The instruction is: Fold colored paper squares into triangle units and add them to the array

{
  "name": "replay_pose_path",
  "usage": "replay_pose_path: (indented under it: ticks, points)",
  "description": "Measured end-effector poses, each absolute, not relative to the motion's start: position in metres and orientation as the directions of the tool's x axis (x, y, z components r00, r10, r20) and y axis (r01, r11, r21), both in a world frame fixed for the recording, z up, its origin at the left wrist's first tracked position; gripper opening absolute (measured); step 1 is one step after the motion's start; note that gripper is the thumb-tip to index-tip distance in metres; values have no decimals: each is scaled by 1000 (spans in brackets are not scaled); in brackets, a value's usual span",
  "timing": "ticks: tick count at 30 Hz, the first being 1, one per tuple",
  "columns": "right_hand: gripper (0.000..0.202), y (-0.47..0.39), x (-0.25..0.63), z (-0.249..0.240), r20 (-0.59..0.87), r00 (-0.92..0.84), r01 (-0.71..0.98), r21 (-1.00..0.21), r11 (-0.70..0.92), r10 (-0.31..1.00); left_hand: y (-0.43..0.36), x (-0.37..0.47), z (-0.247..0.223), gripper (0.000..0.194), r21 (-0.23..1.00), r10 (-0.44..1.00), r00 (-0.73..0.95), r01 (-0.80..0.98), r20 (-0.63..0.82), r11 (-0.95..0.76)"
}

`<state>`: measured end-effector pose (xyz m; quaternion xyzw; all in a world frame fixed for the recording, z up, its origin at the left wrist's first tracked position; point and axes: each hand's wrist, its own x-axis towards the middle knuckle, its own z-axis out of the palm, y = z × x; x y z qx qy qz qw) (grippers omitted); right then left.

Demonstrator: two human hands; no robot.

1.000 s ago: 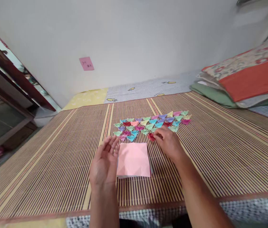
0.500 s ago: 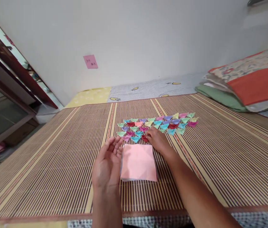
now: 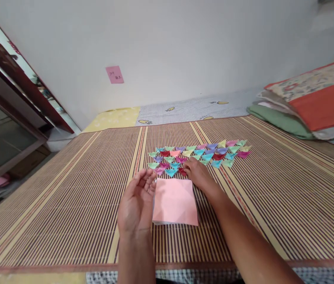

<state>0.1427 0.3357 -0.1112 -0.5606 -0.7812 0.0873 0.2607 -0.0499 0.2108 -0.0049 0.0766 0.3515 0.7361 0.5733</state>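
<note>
My right hand (image 3: 198,173) pinches a red folded paper boat (image 3: 182,171) at the near end of the rows. Beside it in the same row lie a turquoise paper boat (image 3: 171,172) and a pink one. My left hand (image 3: 137,199) rests palm up with loosely curled, parted fingers and holds nothing. It is just left of a stack of square pink paper (image 3: 175,201), which lies between my forearms. Several more small paper boats (image 3: 199,152) in many colours form rows beyond the stack.
A striped bamboo mat (image 3: 75,205) covers the surface. Folded bedding (image 3: 318,102) is piled at the right by the wall. A pink note (image 3: 115,74) is stuck to the white wall. At the left are a doorway and a glass-fronted cabinet (image 3: 1,126).
The view has shifted slightly. Both hands keep nearly the same places, the right one still at the red paper boat and the left one beside the stack.
</note>
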Motion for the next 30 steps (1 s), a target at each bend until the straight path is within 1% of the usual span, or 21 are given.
replay_pose_path:
  ticks: [5,8,11,14,17,20,22,25,30]
  points:
    - [14,337,154,-109,399,-196,782,-488,388,896,211,-50,-5,21,611,901,-328,-786,-285,-93]
    - [13,338,167,-108,440,-122,775,-518,363,890,211,-51,-4,19,605,902,-326,-790,-282,-96]
    - [12,336,179,-109,450,-68,775,-539,331,890,211,-53,-3,19,598,904,-323,-795,-281,-98]
    - [12,332,182,-113,410,-52,780,-553,294,910,211,-56,-3,21,595,898,-332,-797,-290,-103]
    - [9,330,179,-119,333,-66,787,-562,254,941,210,-61,-3,25,589,890,-351,-799,-292,-122]
    - [25,329,174,-123,267,-80,794,-566,223,960,210,-67,-5,23,588,888,-360,-798,-286,-134]
    - [31,329,171,-125,239,-85,796,-568,210,967,210,-69,-6,20,591,891,-360,-795,-278,-136]
    - [31,329,167,-126,209,-90,797,-571,196,974,210,-68,-7,18,598,889,-363,-790,-278,-136]
    - [30,327,164,-123,185,-78,808,-564,171,980,211,-65,-4,21,593,881,-367,-794,-297,-131]
